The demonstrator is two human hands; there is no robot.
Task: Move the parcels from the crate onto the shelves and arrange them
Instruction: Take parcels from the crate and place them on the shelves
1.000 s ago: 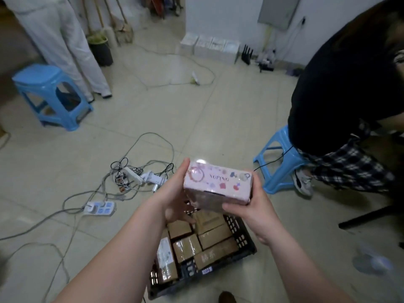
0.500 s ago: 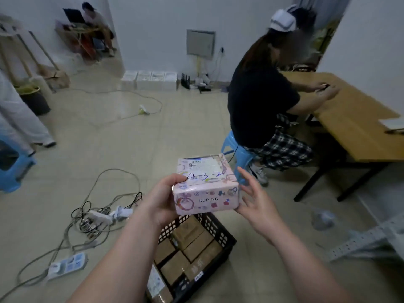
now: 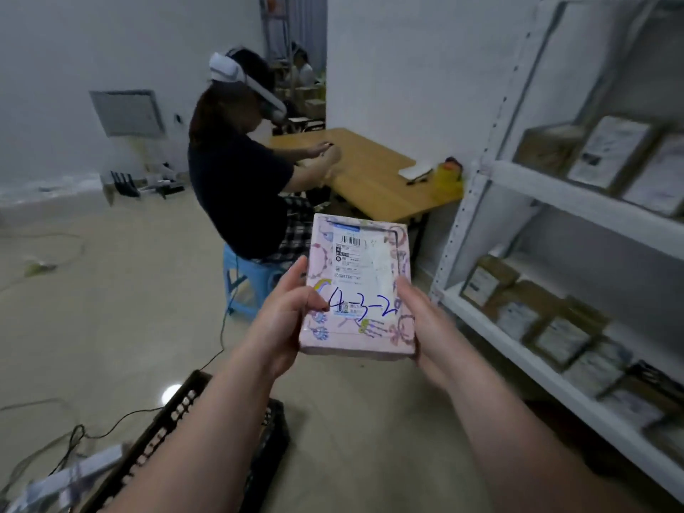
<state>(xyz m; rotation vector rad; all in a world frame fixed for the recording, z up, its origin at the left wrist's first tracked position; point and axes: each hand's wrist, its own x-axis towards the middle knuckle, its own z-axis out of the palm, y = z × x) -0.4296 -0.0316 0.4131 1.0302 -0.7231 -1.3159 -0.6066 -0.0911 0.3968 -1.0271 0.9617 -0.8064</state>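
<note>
A pink patterned parcel [image 3: 364,275] with a shipping label and "4-3-2" written in blue faces up in front of me. My left hand [image 3: 285,316] grips its left edge with the thumb on the label. My right hand [image 3: 422,327] holds its right edge. The black plastic crate [image 3: 177,420] sits on the floor at lower left, mostly hidden behind my left forearm. White metal shelves [image 3: 555,194] stand on the right, with several brown labelled parcels [image 3: 533,309] on two levels.
A person in a dark top sits on a blue stool [image 3: 244,275] at a wooden table [image 3: 374,175] just beyond the parcel. Cables and a power strip [image 3: 63,472] lie on the floor at lower left. Routers stand by the far wall.
My view has swung right from the crate towards the shelves. The parcel turned label-up, and my right hand, off it half a second ago, now grips its right edge.
</note>
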